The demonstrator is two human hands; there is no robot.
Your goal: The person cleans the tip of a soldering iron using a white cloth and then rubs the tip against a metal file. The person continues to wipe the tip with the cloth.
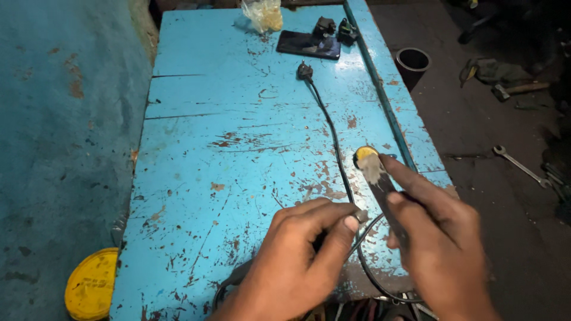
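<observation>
My left hand rests on the worn blue table, fingers pinched on a small dark part where the black power cord bends. My right hand grips a flat metal blade whose tip carries a lump of pale paste, index finger stretched along it. The blade's tip sits over a small round yellow tin. The cord runs up the table to its black plug.
A dark phone, two small black parts and a plastic bag lie at the table's far end. A dark cup, a hammer and a spanner are on the floor at right. A yellow lid sits lower left.
</observation>
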